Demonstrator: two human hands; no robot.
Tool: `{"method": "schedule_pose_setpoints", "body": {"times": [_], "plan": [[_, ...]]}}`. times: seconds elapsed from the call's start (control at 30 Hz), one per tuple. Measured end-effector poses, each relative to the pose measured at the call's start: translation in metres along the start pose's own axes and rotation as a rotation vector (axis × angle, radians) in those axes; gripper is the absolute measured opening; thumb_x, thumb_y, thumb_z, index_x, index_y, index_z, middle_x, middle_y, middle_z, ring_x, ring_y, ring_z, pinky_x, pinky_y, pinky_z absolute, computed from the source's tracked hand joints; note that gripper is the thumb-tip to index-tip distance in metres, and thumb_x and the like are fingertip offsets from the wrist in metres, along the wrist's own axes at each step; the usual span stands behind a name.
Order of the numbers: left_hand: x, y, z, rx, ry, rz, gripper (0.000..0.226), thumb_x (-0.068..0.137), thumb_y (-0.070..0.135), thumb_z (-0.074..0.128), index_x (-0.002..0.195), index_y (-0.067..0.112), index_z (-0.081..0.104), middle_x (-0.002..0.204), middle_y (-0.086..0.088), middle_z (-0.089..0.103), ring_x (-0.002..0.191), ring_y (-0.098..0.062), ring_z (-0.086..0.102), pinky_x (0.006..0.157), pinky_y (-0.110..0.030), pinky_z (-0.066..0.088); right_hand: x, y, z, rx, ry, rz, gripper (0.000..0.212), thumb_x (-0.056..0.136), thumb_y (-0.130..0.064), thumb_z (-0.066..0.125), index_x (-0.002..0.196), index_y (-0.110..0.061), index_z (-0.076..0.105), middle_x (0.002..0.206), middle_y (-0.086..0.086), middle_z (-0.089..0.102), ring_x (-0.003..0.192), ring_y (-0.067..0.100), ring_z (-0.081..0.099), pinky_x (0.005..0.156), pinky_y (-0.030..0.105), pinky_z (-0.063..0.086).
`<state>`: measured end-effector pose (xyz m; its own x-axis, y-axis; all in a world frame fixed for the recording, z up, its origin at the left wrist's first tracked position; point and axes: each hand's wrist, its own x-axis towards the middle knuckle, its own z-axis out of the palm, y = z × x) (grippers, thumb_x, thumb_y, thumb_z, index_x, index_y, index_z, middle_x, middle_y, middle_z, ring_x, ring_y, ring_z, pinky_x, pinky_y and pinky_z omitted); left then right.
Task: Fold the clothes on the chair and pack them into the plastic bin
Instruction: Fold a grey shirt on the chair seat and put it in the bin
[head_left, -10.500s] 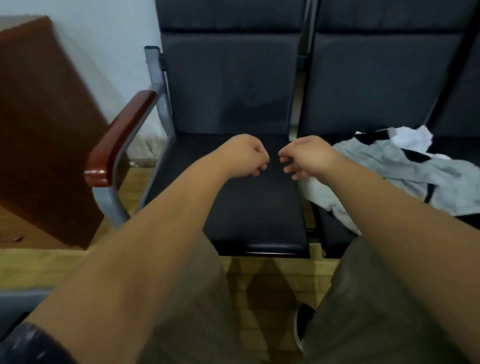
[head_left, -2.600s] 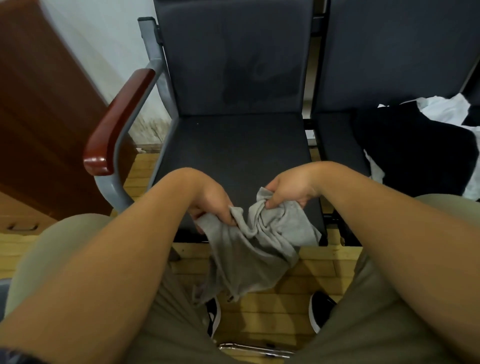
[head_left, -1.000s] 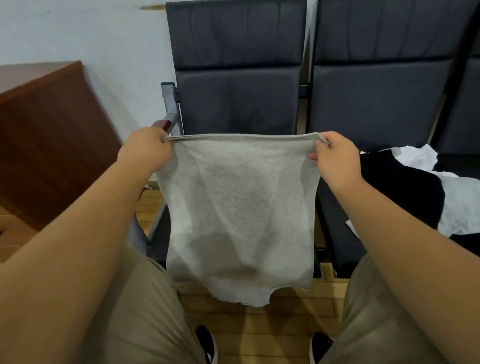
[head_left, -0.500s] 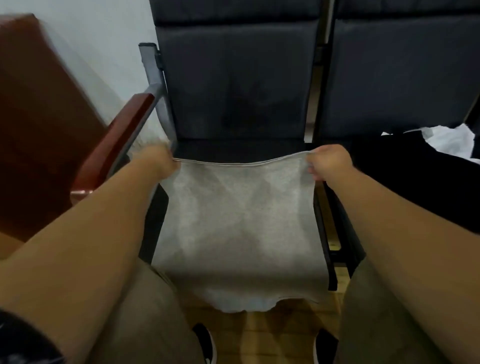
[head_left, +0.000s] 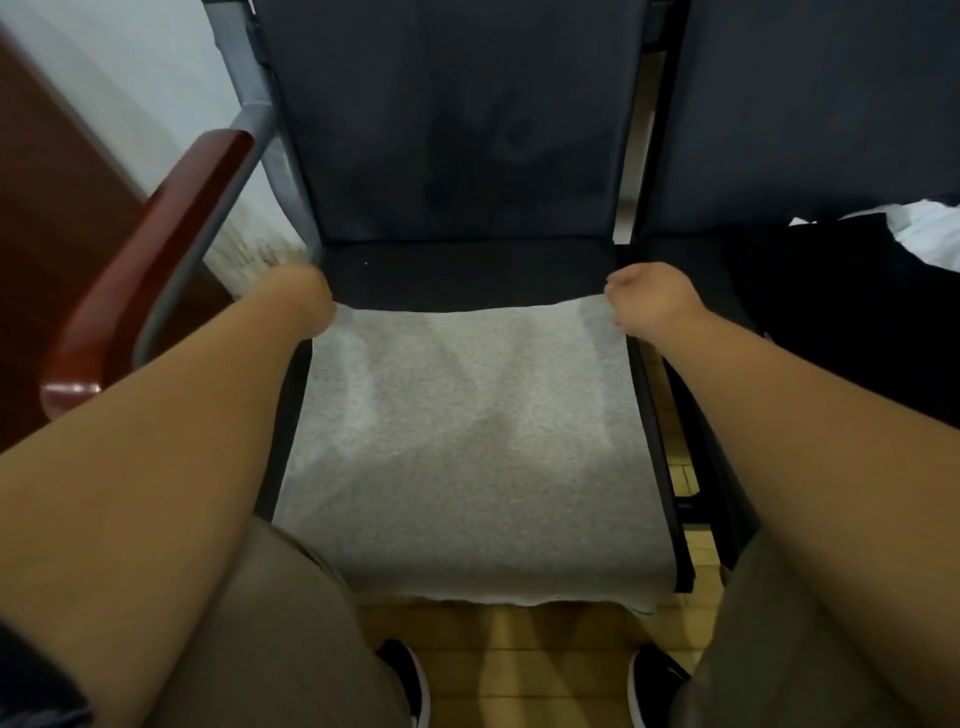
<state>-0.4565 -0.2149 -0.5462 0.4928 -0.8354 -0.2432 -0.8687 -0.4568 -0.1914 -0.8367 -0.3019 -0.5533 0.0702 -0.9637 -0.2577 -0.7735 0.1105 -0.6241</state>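
Note:
A grey garment (head_left: 467, 441) lies spread flat over the dark seat of the left chair (head_left: 467, 270), its near edge hanging just past the seat's front. My left hand (head_left: 306, 301) grips its far left corner. My right hand (head_left: 649, 301) pinches its far right corner. On the chair to the right lie a black garment (head_left: 831, 291) and a white garment (head_left: 930, 234). No plastic bin is in view.
A red-brown wooden armrest (head_left: 156, 249) on a grey metal frame stands at the left, with a brown wooden cabinet (head_left: 47, 218) beyond it. My knees and black shoes (head_left: 405, 680) are over the wooden floor in front of the chair.
The grey garment, held up in the air a second ago, has come down onto the seat and now lies flat. Both hands have kept hold of its far corners.

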Motion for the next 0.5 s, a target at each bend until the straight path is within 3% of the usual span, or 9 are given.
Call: {"method": "schedule_pose_setpoints", "body": {"times": [0.07, 0.13, 0.2, 0.27, 0.3, 0.37, 0.43, 0.5], "plan": [[-0.004, 0.004, -0.004, 0.016, 0.000, 0.026, 0.028, 0.106, 0.020, 0.055, 0.128, 0.005, 0.063, 0.110, -0.015, 0.062, 0.103, -0.032, 0.061, 0.094, -0.045, 0.054, -0.003, -0.005, -0.001, -0.048, 0.003, -0.023, 0.028, 0.104, -0.016, 0.055, 0.126, -0.004, 0.068, 0.120, 0.013, 0.068, 0.112, 0.035, 0.067, 0.095, 0.042, 0.057], [-0.011, 0.009, -0.009, 0.011, -0.021, 0.067, 0.032, 0.104, 0.020, 0.058, 0.132, 0.004, 0.061, 0.111, -0.015, 0.060, 0.103, -0.031, 0.059, 0.090, -0.042, 0.052, -0.007, -0.010, 0.000, -0.105, -0.014, -0.038, 0.017, 0.101, -0.012, 0.054, 0.101, -0.004, 0.069, 0.097, 0.011, 0.064, 0.099, 0.033, 0.066, 0.070, 0.034, 0.052], [-0.023, 0.017, -0.018, -0.029, -0.079, 0.139, 0.040, 0.105, 0.026, 0.058, 0.139, 0.005, 0.057, 0.123, -0.016, 0.061, 0.110, -0.032, 0.059, 0.091, -0.041, 0.050, -0.014, -0.018, 0.004, -0.139, -0.055, -0.067, 0.018, 0.097, -0.012, 0.054, 0.081, -0.008, 0.061, 0.080, 0.008, 0.057, 0.084, 0.030, 0.062, 0.060, 0.031, 0.044], [-0.037, 0.023, -0.020, -0.064, -0.159, 0.209, 0.055, 0.106, 0.036, 0.059, 0.153, 0.010, 0.047, 0.147, -0.018, 0.054, 0.128, -0.036, 0.055, 0.104, -0.044, 0.047, -0.026, -0.028, 0.010, -0.219, -0.153, -0.121, 0.015, 0.099, -0.015, 0.054, 0.095, -0.009, 0.068, 0.095, 0.009, 0.064, 0.095, 0.030, 0.065, 0.071, 0.034, 0.053], [-0.045, 0.024, -0.019, -0.072, -0.229, 0.225, 0.064, 0.105, 0.041, 0.060, 0.160, 0.015, 0.039, 0.157, -0.016, 0.046, 0.138, -0.037, 0.050, 0.111, -0.046, 0.044, -0.032, -0.033, 0.013, -0.300, -0.221, -0.144, 0.023, 0.102, -0.018, 0.054, 0.115, -0.007, 0.069, 0.115, 0.012, 0.065, 0.109, 0.031, 0.065, 0.085, 0.038, 0.057], [-0.056, 0.023, -0.012, -0.079, -0.378, 0.250, 0.078, 0.103, 0.052, 0.060, 0.167, 0.027, 0.023, 0.170, -0.010, 0.031, 0.152, -0.035, 0.036, 0.122, -0.049, 0.032, -0.045, -0.041, 0.021, -0.480, -0.358, -0.156, 0.052, 0.106, -0.028, 0.055, 0.156, -0.015, 0.048, 0.156, 0.014, 0.044, 0.133, 0.035, 0.054, 0.108, 0.043, 0.050], [-0.064, 0.022, -0.004, -0.053, -0.525, 0.275, 0.085, 0.101, 0.061, 0.058, 0.169, 0.035, 0.013, 0.174, -0.006, 0.022, 0.157, -0.033, 0.028, 0.126, -0.051, 0.024, -0.054, -0.045, 0.029, -0.598, -0.475, -0.147, 0.070, 0.106, -0.040, 0.055, 0.168, -0.026, 0.025, 0.170, 0.011, 0.024, 0.146, 0.037, 0.042, 0.116, 0.045, 0.043], [-0.068, 0.022, 0.005, 0.003, -0.577, 0.284, 0.089, 0.100, 0.069, 0.053, 0.169, 0.039, 0.006, 0.177, -0.005, 0.010, 0.161, -0.033, 0.018, 0.128, -0.053, 0.018, -0.058, -0.044, 0.038, -0.690, -0.547, -0.158, 0.076, 0.106, -0.050, 0.053, 0.169, -0.027, 0.018, 0.171, 0.011, 0.022, 0.149, 0.037, 0.037, 0.119, 0.047, 0.038]]}}
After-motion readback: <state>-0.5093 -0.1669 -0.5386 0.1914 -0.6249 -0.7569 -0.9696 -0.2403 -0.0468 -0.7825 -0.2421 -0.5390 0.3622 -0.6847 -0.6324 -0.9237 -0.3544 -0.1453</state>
